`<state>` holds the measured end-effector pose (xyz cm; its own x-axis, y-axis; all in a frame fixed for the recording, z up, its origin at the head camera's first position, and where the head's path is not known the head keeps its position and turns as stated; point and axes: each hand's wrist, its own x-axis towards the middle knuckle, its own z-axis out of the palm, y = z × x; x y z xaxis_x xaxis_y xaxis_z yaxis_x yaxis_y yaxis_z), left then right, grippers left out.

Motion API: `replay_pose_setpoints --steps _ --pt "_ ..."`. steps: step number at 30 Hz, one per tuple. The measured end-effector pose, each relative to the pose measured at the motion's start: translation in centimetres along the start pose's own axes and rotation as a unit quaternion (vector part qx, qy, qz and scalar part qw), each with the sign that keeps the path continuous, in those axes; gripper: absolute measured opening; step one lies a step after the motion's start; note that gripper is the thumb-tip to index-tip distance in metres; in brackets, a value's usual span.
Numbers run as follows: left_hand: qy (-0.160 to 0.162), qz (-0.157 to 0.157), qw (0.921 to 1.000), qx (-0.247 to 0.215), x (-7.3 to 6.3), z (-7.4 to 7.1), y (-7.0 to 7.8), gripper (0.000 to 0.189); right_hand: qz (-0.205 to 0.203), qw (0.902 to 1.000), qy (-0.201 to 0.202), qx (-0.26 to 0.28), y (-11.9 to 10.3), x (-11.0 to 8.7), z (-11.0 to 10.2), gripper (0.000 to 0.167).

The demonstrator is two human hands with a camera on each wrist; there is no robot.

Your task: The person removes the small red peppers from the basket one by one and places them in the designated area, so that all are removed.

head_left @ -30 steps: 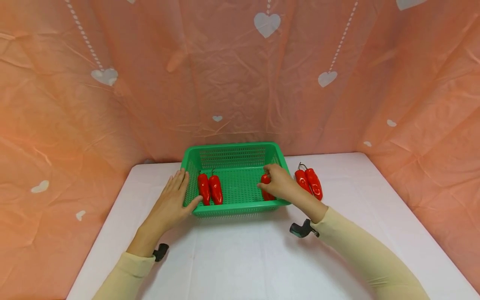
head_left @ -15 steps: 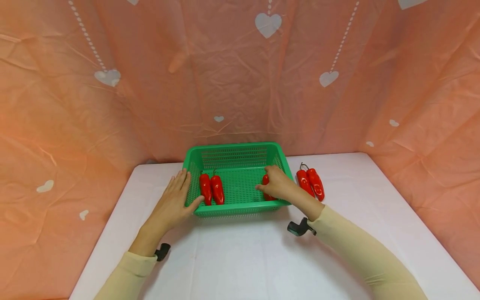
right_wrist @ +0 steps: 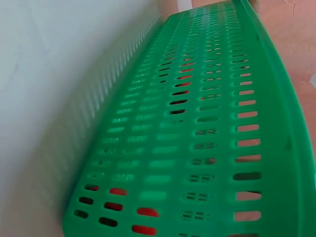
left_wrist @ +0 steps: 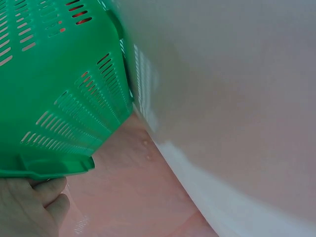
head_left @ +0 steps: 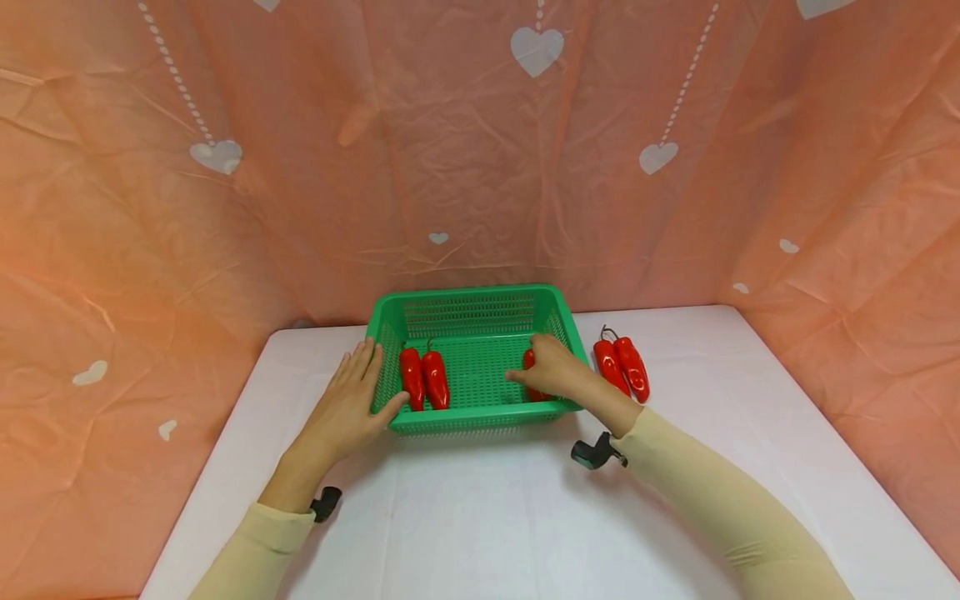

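Note:
A green slotted plastic basket [head_left: 465, 414] stands on the table, its perforated side filling much of both wrist views. Inside at its left end lie two glossy red peppers [head_left: 412, 379] side by side, stems toward the back. My left hand [head_left: 345, 406] rests on the basket's left rim with straight fingers, its thumb at the front corner. In the right end of the basket, my right hand [head_left: 558, 369] hovers over a red pepper [head_left: 532, 385], partly hidden beneath it. The right thumb stretches left, apart from that pepper. The right hand is out of the right wrist view.
Two more red peppers [head_left: 621, 367] lie together on the white tablecloth [head_left: 465, 517], just right of the basket. An orange curtain with white hearts [head_left: 537, 52] hangs close behind the basket and along both sides.
My right thumb has spread left, away from the pepper in the basket's right end, and the right wrist has shifted slightly left. The left hand keeps its place on the rim.

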<state>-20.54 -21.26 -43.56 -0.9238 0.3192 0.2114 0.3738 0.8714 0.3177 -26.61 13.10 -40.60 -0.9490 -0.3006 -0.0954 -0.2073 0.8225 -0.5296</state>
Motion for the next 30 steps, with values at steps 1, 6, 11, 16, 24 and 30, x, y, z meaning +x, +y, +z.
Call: replay_pose_setpoints --steps 1,6,11,16,24,30 --pt "0.001 0.0 1.0 0.0 0.0 0.0 0.0 0.095 -0.003 1.0 0.002 0.002 0.1 0.1 0.1 0.086" --pt "0.002 0.001 1.0 0.001 0.0 0.1 0.0 0.095 -0.009 0.9998 0.008 0.018 0.3 0.4 0.3 0.083" --pt "-0.006 -0.004 1.0 -0.001 0.0 0.1 -0.1 0.096 -0.015 0.9994 0.012 0.03 0.6 0.7 0.6 0.081" --pt "-0.01 -0.009 0.9999 -0.001 0.1 0.1 -0.1 0.096 -0.026 0.9988 0.011 0.04 0.6 0.9 0.7 0.077" --pt "-0.012 -0.009 0.9999 -0.001 0.1 0.2 -0.2 0.097 -0.045 0.998 0.01 0.043 0.9 1.7 0.9 0.068" --pt "-0.01 -0.008 0.9999 -0.002 0.0 0.2 -0.2 0.096 -0.064 0.9963 0.001 0.057 1.1 2.4 0.9 0.066"
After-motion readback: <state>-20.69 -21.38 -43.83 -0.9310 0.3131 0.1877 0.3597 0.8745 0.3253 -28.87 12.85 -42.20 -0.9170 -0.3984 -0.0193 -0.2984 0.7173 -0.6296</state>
